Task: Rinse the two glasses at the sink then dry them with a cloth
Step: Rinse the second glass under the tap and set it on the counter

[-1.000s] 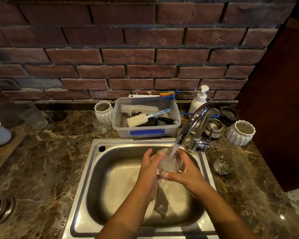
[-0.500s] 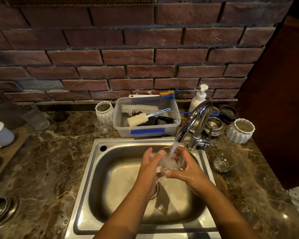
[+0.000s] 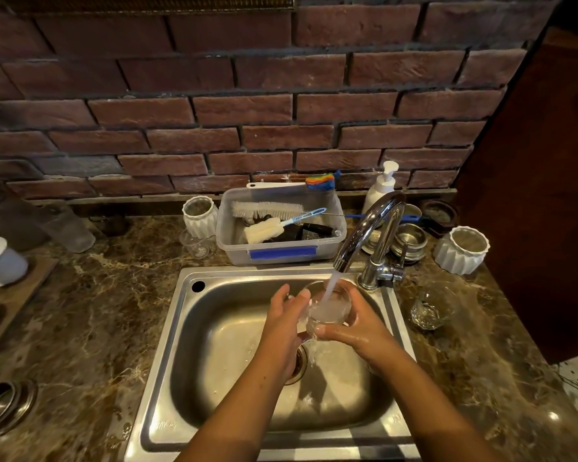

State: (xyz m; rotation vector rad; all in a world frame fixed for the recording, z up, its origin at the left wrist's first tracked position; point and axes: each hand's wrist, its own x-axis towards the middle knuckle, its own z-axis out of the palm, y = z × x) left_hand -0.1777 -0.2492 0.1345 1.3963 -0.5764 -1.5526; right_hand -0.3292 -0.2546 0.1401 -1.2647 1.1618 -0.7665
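Observation:
A clear glass [image 3: 331,306] is held over the steel sink [image 3: 214,328] under the running tap [image 3: 367,235], and water streams into it and spills over. My right hand [image 3: 357,325] grips the glass from the right, fingers and thumb curled round it. My left hand [image 3: 286,321] touches the glass's left side with its fingers nearly straight. A second clear glass [image 3: 431,306] stands upright on the marble counter right of the sink. No cloth is in view.
Behind the sink stands a plastic tub [image 3: 281,225] of brushes, a soap pump bottle [image 3: 381,188] and a white ribbed cup [image 3: 199,216]. Another white ribbed cup [image 3: 461,250] and steel bowls [image 3: 409,240] sit at the back right. A wooden tray [image 3: 17,295] lies at left.
The glass stays under the stream while my hands shift slightly around it. The view has drifted a little.

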